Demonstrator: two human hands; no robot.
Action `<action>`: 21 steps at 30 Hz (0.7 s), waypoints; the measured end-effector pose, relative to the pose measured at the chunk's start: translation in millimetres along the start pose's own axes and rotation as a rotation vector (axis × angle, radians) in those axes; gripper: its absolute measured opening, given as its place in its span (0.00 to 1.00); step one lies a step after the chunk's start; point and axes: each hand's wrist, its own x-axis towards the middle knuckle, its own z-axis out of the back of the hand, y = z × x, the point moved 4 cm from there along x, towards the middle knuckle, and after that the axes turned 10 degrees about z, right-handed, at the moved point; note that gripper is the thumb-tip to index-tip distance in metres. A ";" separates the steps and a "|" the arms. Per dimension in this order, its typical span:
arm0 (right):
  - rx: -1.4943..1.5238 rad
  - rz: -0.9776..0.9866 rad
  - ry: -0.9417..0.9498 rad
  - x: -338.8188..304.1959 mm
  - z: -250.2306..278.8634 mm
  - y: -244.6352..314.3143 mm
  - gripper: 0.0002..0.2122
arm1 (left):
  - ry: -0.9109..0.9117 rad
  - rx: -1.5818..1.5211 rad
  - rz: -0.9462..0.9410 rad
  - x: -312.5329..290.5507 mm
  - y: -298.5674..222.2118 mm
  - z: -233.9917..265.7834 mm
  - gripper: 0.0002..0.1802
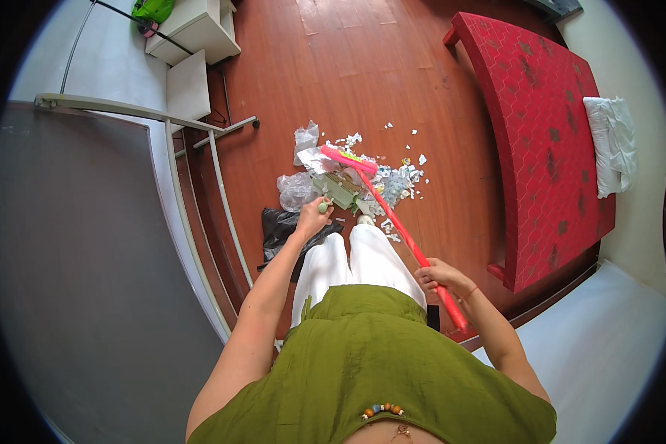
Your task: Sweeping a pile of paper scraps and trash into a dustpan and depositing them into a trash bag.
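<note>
My left hand [314,217] is closed round the pale green handle of a dustpan [337,191], whose pan rests on the floor ahead of my feet. In my right hand [443,275] is the red stick of a broom [398,223]. The pink broom head [350,159] lies over the litter just beyond the dustpan. Torn white paper scraps [403,181] and crumpled clear plastic [297,192] are heaped around both tools. A black plastic bag [277,226] lies beside my left hand, partly hidden by my forearm and leg.
To the right stands a low red patterned bed [544,148] with a folded white pillow [611,146]. A metal-framed rack [218,170] on wheels is at the left, near a white cabinet [207,29]. Loose scraps dot the wooden floor [451,214].
</note>
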 end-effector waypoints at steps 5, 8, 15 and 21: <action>-0.042 0.061 0.002 -17.4 -13.1 54.9 0.08 | -0.077 -0.092 0.052 -30.0 16.6 0.7 0.11; -0.074 0.130 0.034 -3.0 -25.2 90.6 0.08 | -0.129 -0.129 0.057 -41.0 22.6 -1.2 0.11; -0.059 0.210 0.147 52.2 -106.5 181.6 0.10 | -0.232 -0.198 0.085 -66.1 47.4 4.6 0.12; 0.193 0.176 0.427 108.7 -254.9 258.5 0.11 | -0.219 -0.042 0.060 -57.0 55.1 -11.4 0.17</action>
